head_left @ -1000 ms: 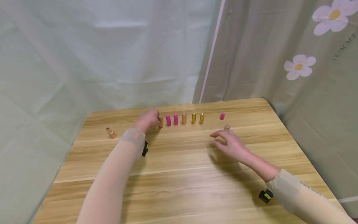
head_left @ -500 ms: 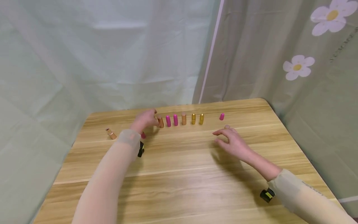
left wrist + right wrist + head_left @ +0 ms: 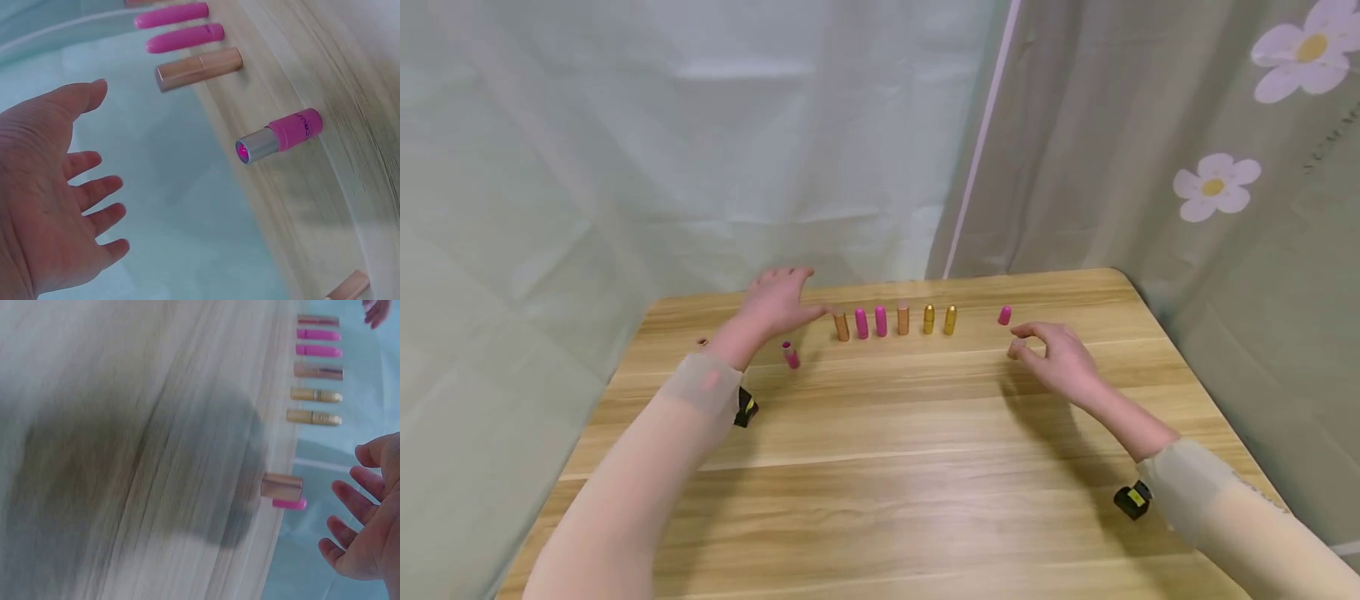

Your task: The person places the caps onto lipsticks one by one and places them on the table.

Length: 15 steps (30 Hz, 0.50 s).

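My left hand (image 3: 771,304) hovers with fingers spread, left of an upright rose-gold lipstick (image 3: 842,327); in the left wrist view nothing is in its grasp. That lipstick ends a row with two pink lipsticks (image 3: 871,322), another rose-gold one (image 3: 903,319) and two gold ones (image 3: 940,320). Below the left hand stands an uncapped pink lipstick (image 3: 281,134) with a silver collar. My right hand (image 3: 1063,362), fingers loosely bent, hangs by a rose-gold cap (image 3: 281,487). The right wrist view shows a gap between them. Close by is a pink cap (image 3: 1004,315).
An uncapped rose-gold lipstick (image 3: 350,287) stands farther left, mostly behind my left wrist in the head view. The wooden table (image 3: 880,467) ends at the back against a pale curtain (image 3: 737,167).
My left hand has let go of the rose-gold lipstick at the row's left end, risen and spread its fingers, uncovering the uncapped pink lipstick. My right hand has shifted slightly right.
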Available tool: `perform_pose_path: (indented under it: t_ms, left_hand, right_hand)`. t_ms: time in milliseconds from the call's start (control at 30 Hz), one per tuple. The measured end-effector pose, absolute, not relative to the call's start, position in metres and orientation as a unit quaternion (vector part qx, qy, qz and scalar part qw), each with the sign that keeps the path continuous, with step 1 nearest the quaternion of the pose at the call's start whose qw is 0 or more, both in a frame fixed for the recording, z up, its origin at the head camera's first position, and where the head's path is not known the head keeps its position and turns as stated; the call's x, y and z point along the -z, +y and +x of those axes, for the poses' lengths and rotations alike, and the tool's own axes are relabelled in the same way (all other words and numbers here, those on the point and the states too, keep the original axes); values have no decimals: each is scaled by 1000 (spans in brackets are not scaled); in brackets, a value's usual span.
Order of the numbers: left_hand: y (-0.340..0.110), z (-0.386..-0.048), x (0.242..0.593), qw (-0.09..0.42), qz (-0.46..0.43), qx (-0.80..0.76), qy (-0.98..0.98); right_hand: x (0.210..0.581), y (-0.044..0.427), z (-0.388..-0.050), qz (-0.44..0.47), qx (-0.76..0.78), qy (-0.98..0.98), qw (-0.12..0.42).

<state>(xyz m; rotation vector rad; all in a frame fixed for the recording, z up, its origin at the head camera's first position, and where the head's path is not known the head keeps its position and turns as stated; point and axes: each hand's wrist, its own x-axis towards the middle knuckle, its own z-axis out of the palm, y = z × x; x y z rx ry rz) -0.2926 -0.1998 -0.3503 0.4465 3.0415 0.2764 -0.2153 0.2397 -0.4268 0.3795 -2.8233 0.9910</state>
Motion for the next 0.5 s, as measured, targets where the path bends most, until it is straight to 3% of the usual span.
perform_pose_path:
  t_ms: [233,500]
  left_hand:
    - [-182,-258,351,-39,226,-38,973]
    - [-151,-209,373,-65,322,-30,944]
  right_hand:
    - [426,253,-225,104,-298,-947,59]
    - [428,263,-234,99,-259,-959,49]
